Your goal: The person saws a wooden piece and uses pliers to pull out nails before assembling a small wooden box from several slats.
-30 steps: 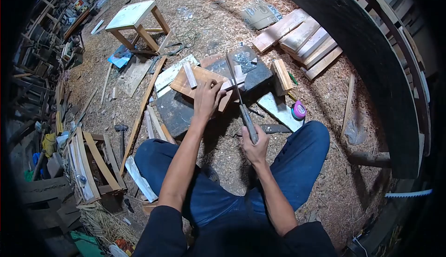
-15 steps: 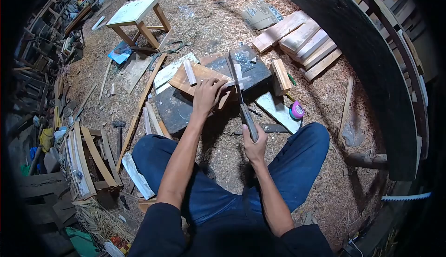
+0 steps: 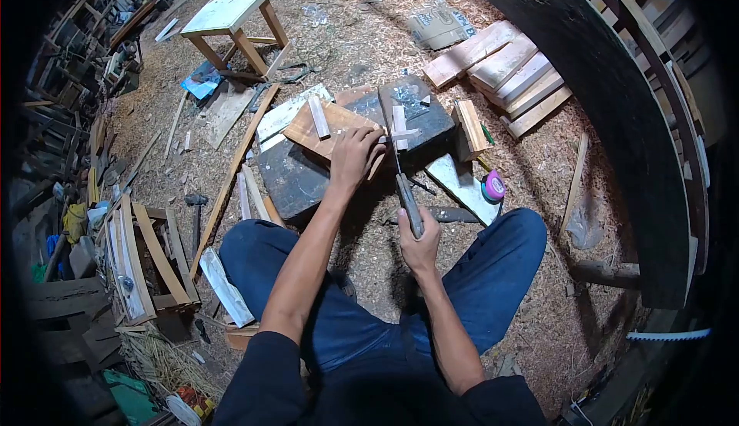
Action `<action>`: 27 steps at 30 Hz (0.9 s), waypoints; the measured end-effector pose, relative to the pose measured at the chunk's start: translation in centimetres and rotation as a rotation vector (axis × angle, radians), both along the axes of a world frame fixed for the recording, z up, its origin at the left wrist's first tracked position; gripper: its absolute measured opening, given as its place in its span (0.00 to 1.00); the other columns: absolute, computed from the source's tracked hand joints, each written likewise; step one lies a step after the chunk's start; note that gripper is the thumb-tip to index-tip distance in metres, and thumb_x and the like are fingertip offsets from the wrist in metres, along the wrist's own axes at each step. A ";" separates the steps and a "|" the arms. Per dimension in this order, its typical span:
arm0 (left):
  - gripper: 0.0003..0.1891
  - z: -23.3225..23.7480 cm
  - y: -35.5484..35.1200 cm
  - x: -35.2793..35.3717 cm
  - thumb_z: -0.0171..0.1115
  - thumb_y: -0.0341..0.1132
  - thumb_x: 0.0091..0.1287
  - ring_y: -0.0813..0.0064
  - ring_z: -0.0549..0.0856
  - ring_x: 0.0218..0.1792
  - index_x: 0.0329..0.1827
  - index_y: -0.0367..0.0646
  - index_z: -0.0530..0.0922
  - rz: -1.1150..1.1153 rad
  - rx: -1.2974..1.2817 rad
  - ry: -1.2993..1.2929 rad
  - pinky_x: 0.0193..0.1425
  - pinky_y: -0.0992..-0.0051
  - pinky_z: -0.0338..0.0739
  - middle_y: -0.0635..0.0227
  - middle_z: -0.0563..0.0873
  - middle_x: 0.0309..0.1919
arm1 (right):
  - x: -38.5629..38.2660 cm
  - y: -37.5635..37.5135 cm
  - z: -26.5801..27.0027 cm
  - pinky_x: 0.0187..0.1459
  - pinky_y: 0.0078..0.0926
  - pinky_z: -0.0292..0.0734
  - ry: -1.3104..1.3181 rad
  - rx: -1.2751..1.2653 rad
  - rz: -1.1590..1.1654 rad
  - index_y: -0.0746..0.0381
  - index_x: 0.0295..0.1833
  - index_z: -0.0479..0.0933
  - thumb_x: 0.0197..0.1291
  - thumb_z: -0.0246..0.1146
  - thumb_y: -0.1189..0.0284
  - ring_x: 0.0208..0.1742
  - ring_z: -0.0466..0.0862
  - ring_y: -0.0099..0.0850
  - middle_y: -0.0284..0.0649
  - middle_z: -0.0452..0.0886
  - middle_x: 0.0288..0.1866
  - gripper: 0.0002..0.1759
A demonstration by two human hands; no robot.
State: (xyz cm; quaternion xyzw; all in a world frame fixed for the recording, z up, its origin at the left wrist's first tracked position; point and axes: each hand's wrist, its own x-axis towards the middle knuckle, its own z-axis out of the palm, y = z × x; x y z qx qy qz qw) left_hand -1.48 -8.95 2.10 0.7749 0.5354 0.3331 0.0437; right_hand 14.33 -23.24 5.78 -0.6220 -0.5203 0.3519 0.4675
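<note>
My right hand (image 3: 420,243) is wrapped round the handle of a saw (image 3: 409,199), whose blade points away from me. The blade stands across a thin wood strip (image 3: 404,135) that sticks out past the edge of a brown board (image 3: 308,135). My left hand (image 3: 355,157) presses on the board's right end, its fingers curled over the strip. Board and strip lie on a dark, worn block (image 3: 289,180). A short wood piece (image 3: 319,116) rests on the board. Another pale piece (image 3: 399,124) lies on the block beside the blade.
A pink tape measure (image 3: 493,187) sits right of the block, near an upright wood block (image 3: 471,130). Stacked planks (image 3: 523,72) lie at upper right. A small stool (image 3: 227,14) stands at upper left, a slatted frame (image 3: 154,260) at left and a hammer (image 3: 195,200) beside it.
The saw and my right hand have shifted slightly toward me. My left hand has moved a little to the right in view. The whole view has shifted slightly.
</note>
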 end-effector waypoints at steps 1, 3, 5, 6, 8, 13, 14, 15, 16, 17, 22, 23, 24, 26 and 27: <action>0.14 -0.4 0.2 0.1 0.67 0.37 0.63 0.59 0.83 0.47 0.51 0.45 0.84 -0.017 0.006 -0.043 0.51 0.62 0.76 0.63 0.86 0.43 | -0.1 0.0 0.1 0.24 0.32 0.63 -0.029 0.024 0.002 0.65 0.28 0.71 0.66 0.64 0.65 0.19 0.66 0.27 0.39 0.66 0.17 0.18; 0.15 -1.2 0.6 0.3 0.67 0.36 0.61 0.58 0.83 0.47 0.51 0.44 0.84 -0.011 0.037 -0.037 0.51 0.61 0.76 0.62 0.86 0.43 | -0.2 0.2 0.3 0.24 0.34 0.63 -0.033 0.005 0.004 0.65 0.28 0.71 0.66 0.65 0.65 0.19 0.67 0.28 0.40 0.67 0.17 0.18; 0.16 -1.9 0.6 0.5 0.68 0.35 0.60 0.58 0.82 0.47 0.51 0.42 0.83 -0.011 0.066 -0.029 0.50 0.61 0.77 0.62 0.85 0.43 | -0.1 0.0 1.1 0.24 0.35 0.63 -0.036 -0.017 0.001 0.65 0.28 0.71 0.65 0.65 0.65 0.18 0.67 0.29 0.41 0.67 0.17 0.18; 0.16 -2.0 0.5 0.5 0.67 0.34 0.60 0.58 0.82 0.46 0.50 0.41 0.83 -0.028 0.077 -0.021 0.51 0.61 0.77 0.62 0.85 0.42 | -0.1 -0.1 2.1 0.24 0.35 0.64 -0.048 -0.041 -0.003 0.65 0.29 0.71 0.65 0.65 0.65 0.18 0.68 0.29 0.41 0.68 0.17 0.18; 0.16 -1.9 0.5 0.2 0.67 0.33 0.59 0.58 0.82 0.46 0.50 0.41 0.83 -0.040 0.089 -0.007 0.51 0.61 0.76 0.61 0.85 0.42 | -0.4 -0.1 3.3 0.24 0.35 0.64 -0.055 -0.064 0.000 0.65 0.29 0.72 0.65 0.65 0.65 0.18 0.68 0.29 0.41 0.68 0.16 0.18; 0.14 -1.5 0.2 0.3 0.65 0.33 0.61 0.58 0.82 0.45 0.50 0.41 0.83 -0.034 0.049 -0.017 0.52 0.62 0.75 0.61 0.85 0.40 | -1.3 0.6 3.8 0.24 0.35 0.65 -0.067 -0.076 -0.011 0.65 0.28 0.72 0.65 0.65 0.65 0.18 0.69 0.28 0.41 0.69 0.16 0.18; 0.14 -1.4 0.3 0.4 0.65 0.33 0.62 0.58 0.82 0.44 0.50 0.41 0.83 -0.035 0.060 -0.042 0.51 0.62 0.74 0.61 0.85 0.40 | -1.4 0.8 3.7 0.24 0.35 0.65 -0.045 -0.065 -0.020 0.65 0.28 0.72 0.65 0.65 0.65 0.18 0.68 0.27 0.41 0.69 0.16 0.18; 0.13 -1.5 0.4 0.5 0.64 0.33 0.64 0.59 0.82 0.45 0.50 0.41 0.84 -0.008 0.038 -0.038 0.51 0.62 0.74 0.62 0.86 0.41 | -1.5 1.0 3.6 0.25 0.34 0.65 -0.061 -0.046 -0.026 0.65 0.28 0.73 0.66 0.65 0.65 0.20 0.68 0.26 0.40 0.70 0.17 0.18; 0.13 -1.6 0.4 0.4 0.64 0.33 0.64 0.59 0.82 0.45 0.50 0.41 0.84 -0.009 0.040 -0.041 0.51 0.62 0.74 0.62 0.86 0.41 | -1.2 1.0 3.1 0.25 0.34 0.65 -0.063 -0.044 -0.027 0.65 0.28 0.73 0.66 0.65 0.65 0.20 0.68 0.26 0.40 0.70 0.17 0.18; 0.12 -1.7 0.3 0.2 0.64 0.33 0.64 0.60 0.83 0.46 0.49 0.42 0.84 0.030 0.072 -0.022 0.51 0.63 0.74 0.63 0.86 0.41 | -0.8 1.2 2.6 0.25 0.33 0.65 -0.044 -0.056 -0.005 0.65 0.28 0.73 0.66 0.65 0.65 0.20 0.68 0.26 0.39 0.69 0.17 0.17; 0.12 -1.1 0.5 -0.9 0.65 0.37 0.65 0.62 0.84 0.45 0.50 0.47 0.85 0.219 0.089 0.063 0.49 0.64 0.74 0.66 0.86 0.43 | -0.7 1.5 1.6 0.25 0.32 0.63 0.012 0.003 0.020 0.65 0.28 0.73 0.66 0.66 0.65 0.20 0.67 0.24 0.36 0.68 0.17 0.17; 0.12 -1.0 0.3 -0.8 0.65 0.39 0.65 0.66 0.83 0.45 0.49 0.50 0.85 0.255 0.054 0.085 0.50 0.66 0.73 0.70 0.86 0.44 | -1.0 1.7 1.9 0.25 0.32 0.62 0.033 0.013 -0.005 0.65 0.28 0.73 0.66 0.66 0.65 0.20 0.66 0.24 0.36 0.67 0.17 0.18; 0.12 -0.7 0.1 -0.8 0.65 0.39 0.65 0.66 0.83 0.45 0.49 0.50 0.85 0.259 0.058 0.090 0.50 0.66 0.73 0.70 0.86 0.44 | -1.3 1.8 2.1 0.24 0.31 0.61 0.055 0.021 -0.031 0.65 0.28 0.72 0.66 0.66 0.65 0.20 0.65 0.24 0.36 0.66 0.16 0.18; 0.14 -0.3 -0.3 -0.7 0.66 0.42 0.64 0.67 0.82 0.47 0.51 0.51 0.85 0.215 0.049 0.089 0.52 0.66 0.72 0.71 0.86 0.45 | -1.1 2.0 1.9 0.25 0.31 0.61 0.015 0.006 0.000 0.65 0.28 0.72 0.66 0.66 0.65 0.20 0.65 0.25 0.36 0.66 0.17 0.18; 0.16 -0.1 -0.5 -0.8 0.67 0.42 0.63 0.67 0.81 0.48 0.53 0.51 0.84 0.204 0.050 0.096 0.54 0.66 0.71 0.70 0.85 0.45 | -1.0 2.0 1.8 0.25 0.31 0.62 -0.032 -0.012 0.029 0.65 0.28 0.72 0.66 0.66 0.65 0.20 0.65 0.25 0.36 0.66 0.17 0.18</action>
